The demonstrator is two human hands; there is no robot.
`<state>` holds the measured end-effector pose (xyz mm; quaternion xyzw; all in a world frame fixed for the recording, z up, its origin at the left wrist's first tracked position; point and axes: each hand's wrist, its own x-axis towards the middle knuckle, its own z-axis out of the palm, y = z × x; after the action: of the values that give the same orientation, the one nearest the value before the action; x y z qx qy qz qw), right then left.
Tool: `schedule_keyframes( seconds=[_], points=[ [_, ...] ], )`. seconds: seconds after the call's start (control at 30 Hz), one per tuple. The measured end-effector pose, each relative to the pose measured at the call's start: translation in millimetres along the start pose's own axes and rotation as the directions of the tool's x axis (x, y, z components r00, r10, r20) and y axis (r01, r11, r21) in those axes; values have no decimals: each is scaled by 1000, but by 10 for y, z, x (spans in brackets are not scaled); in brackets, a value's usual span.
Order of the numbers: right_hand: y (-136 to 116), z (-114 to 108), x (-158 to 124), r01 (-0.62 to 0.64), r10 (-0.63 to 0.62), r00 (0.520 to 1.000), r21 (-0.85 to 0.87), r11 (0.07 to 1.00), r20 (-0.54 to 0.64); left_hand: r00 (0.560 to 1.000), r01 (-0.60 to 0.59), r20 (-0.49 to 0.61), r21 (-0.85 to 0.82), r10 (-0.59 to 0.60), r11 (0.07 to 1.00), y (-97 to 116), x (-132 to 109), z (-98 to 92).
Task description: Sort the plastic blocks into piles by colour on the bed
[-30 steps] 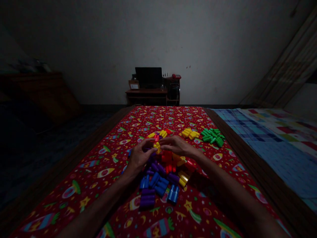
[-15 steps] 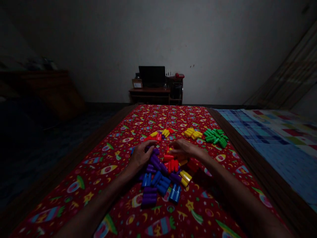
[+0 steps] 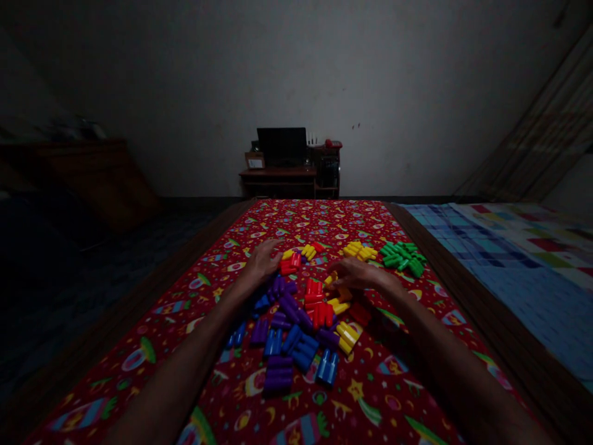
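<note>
My left hand [image 3: 262,262] is over the far left of the loose pile, fingers stretched forward and apart, beside a red block [image 3: 290,264]. Nothing shows in it. My right hand [image 3: 356,272] curls over the right side of the pile, fingertips closed on a small yellow block [image 3: 330,279]; an orange block [image 3: 343,294] lies under the palm, partly hidden. Between and below the hands lie purple blocks [image 3: 290,306], red blocks [image 3: 323,315], blue blocks [image 3: 303,352] and a larger yellow block [image 3: 347,337], all ribbed plastic pieces.
A yellow group [image 3: 359,250] and a green group [image 3: 402,257] of blocks lie at the back right. The red patterned cloth [image 3: 194,383] covers the bed-like surface. A blue checked cloth [image 3: 472,272] is to the right; a desk with a monitor [image 3: 281,146] stands beyond.
My left hand has moved forward and left, uncovering purple and blue blocks. My right hand has shifted slightly right with the small yellow block, leaving red blocks in view.
</note>
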<state>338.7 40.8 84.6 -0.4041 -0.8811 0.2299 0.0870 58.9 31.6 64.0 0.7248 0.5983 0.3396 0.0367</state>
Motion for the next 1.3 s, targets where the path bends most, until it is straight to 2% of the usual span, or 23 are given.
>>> schedule_keyframes(
  seconds=[0.07, 0.13, 0.2, 0.3, 0.47, 0.57, 0.63, 0.7, 0.77, 0.83, 0.9, 1.0, 1.13, 1.2, 1.3],
  points=[
    [-33, 46, -8, 38, -38, 999, -67, 997, 12, 994, -4, 114, 30, 1, 1000, -53, 88, 116],
    [-48, 56, -8, 47, -48, 999, -133, 990, -9, 984, -18, 176, 36, 11, 999, -89, 88, 220],
    [-26, 15, -13, 19, -33, 997, -196, 980, -73, 989, -34, 143, 45, 27, 998, -117, 34, 285],
    [80, -97, -43, -112, 55, 977, -274, 955, -208, 998, -16, 69, 53, 13, 998, -140, -39, 290],
    [281, -215, -139, -398, 254, 885, -351, 847, -390, 994, 109, 10, 17, -109, 994, -55, 11, 144],
    [259, -226, -160, -448, 264, 843, -340, 827, -469, 990, 123, -59, -91, -128, 988, 91, 64, 54],
    [170, -188, -135, -347, 186, 861, -280, 895, -474, 993, 102, -36, -180, -110, 978, 229, 73, 26],
    [48, -96, -84, -122, 32, 886, -166, 979, -462, 997, 75, 46, -256, -65, 964, 388, 57, 32],
    [-70, 29, -26, 100, -112, 890, -50, 994, -442, 992, 43, 125, -304, -5, 952, 540, 25, 60],
    [-148, 134, 19, 195, -178, 884, -4, 981, -433, 983, 26, 179, -330, 36, 944, 651, -8, 85],
    [-162, 174, 37, 192, -181, 883, -19, 981, -433, 978, 51, 206, -355, 25, 934, 697, -27, 85],
    [-60, 100, 20, 65, -92, 902, -78, 995, -423, 981, 75, 195, -333, -9, 940, 655, -20, 28],
    [163, -67, -40, -201, 125, 944, -232, 952, -305, 992, 28, 128, -181, -5, 983, 523, 12, -72],
    [238, -130, -77, -317, 232, 927, -285, 905, -294, 991, 30, 136, -129, -12, 991, 467, 22, -95],
    [261, -229, -143, -469, 335, 865, -366, 804, -374, 988, 33, 151, -62, -23, 998, 402, 29, -99]
  ],
)
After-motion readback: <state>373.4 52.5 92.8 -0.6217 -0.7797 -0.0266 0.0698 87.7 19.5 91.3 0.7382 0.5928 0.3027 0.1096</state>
